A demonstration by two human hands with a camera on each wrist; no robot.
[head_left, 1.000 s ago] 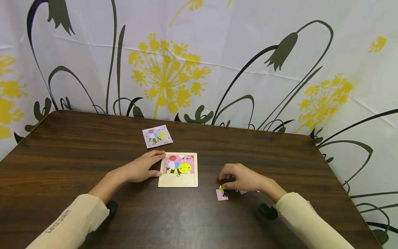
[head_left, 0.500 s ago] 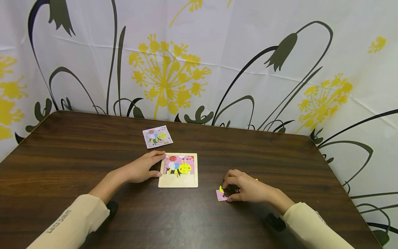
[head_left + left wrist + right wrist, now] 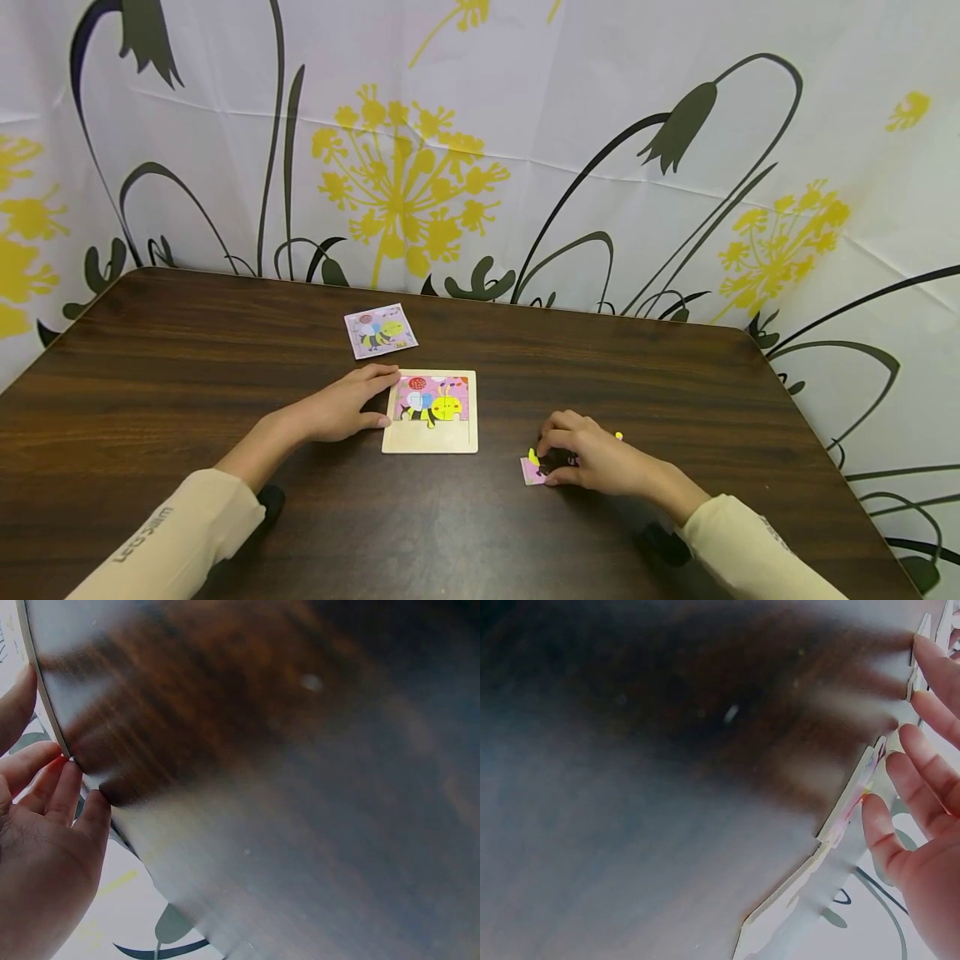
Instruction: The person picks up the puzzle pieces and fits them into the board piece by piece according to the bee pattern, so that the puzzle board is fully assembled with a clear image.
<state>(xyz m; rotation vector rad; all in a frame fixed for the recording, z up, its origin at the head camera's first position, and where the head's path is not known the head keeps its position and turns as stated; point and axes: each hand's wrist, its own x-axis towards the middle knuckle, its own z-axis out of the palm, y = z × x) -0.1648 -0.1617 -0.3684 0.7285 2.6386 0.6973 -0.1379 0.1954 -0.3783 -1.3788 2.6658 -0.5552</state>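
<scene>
A wooden jigsaw puzzle tray (image 3: 430, 438) lies on the table, its upper part filled with bee-picture pieces and its lower strip bare. My left hand (image 3: 341, 410) rests at the tray's left side, index finger on the top left corner and thumb on the left edge. To the right, my right hand (image 3: 588, 454) has its thumb and index finger at the edges of a pink puzzle piece (image 3: 531, 472) with a yellow tab. The other fingers arch over more loose pieces, mostly hidden in the head view. The right wrist view shows puzzle pieces (image 3: 847, 796) beneath those fingers.
Behind the tray lies a square card (image 3: 381, 331) with the same bee picture. A yellow tab (image 3: 618, 435) of another piece shows past my right hand. The dark wooden table (image 3: 225, 350) ends at a flower-printed cloth (image 3: 570, 100).
My right hand has moved slightly down and toward the front, and its thumb and index finger have come onto the pink piece. The left hand and tray have stayed put.
</scene>
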